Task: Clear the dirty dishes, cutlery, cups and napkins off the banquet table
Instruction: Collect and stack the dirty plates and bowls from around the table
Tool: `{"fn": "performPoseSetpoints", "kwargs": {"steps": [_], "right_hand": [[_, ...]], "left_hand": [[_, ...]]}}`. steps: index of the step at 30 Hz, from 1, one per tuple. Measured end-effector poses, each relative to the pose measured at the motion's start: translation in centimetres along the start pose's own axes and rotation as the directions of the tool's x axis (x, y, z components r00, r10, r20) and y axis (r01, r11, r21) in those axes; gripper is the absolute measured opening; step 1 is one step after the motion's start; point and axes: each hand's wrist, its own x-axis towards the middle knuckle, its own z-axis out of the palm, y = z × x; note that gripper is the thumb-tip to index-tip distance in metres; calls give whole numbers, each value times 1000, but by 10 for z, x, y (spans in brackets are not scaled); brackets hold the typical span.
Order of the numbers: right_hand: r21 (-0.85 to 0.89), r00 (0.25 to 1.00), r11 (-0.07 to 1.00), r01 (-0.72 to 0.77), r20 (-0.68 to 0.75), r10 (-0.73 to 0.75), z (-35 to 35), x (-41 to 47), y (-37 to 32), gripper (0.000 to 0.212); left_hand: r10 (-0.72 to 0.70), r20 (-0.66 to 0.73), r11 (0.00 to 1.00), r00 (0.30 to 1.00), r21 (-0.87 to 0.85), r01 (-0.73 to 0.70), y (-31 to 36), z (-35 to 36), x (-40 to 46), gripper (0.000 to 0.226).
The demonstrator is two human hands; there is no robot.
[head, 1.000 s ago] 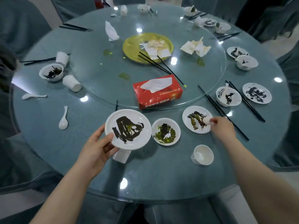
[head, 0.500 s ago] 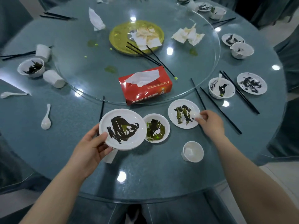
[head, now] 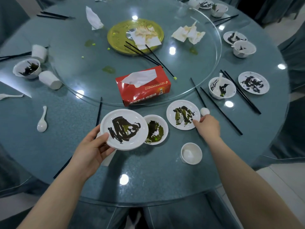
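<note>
My left hand (head: 92, 149) grips the near-left rim of a white plate (head: 124, 129) smeared with dark sauce and holds it just above the table. A small dirty bowl (head: 155, 129) sits to its right, partly under its rim. Further right lies a second smeared plate (head: 183, 114). My right hand (head: 208, 126) is at that plate's right rim with one fingertip on the edge. It holds a white spoon (head: 204, 111), whose bowl sticks out past the fingers, just off the plate. A white cup (head: 191, 153) stands near the front edge.
A red tissue box (head: 145, 85) sits on the glass turntable (head: 212, 47) with a yellow platter (head: 118, 35), chopsticks and crumpled napkins (head: 188, 33). More dirty bowls, plates and black chopsticks (head: 221, 111) lie to the right; cups, a bowl and spoons (head: 42, 124) lie to the left.
My right hand has drawn the spoon off the second plate to its right rim. The left hand keeps its hold on the plate. The view has tilted down and closer.
</note>
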Motion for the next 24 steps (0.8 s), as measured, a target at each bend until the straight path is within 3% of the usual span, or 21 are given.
{"fn": "performPoseSetpoints", "kwargs": {"steps": [4, 12, 24], "right_hand": [[254, 998, 966, -53, 36, 46, -1, -10, -8, 16], [524, 995, 847, 88, -85, -50, -49, -56, -45, 18], [593, 976, 783, 185, -19, -215, -78, -234, -82, 10]], "left_hand": [[3, -2, 1000, 1000, -3, -3, -2, -1, -3, 36], [42, 18, 999, 999, -31, -42, 2, -4, -25, 33], [161, 202, 985, 966, -89, -145, 12, -19, -115, 31]]}}
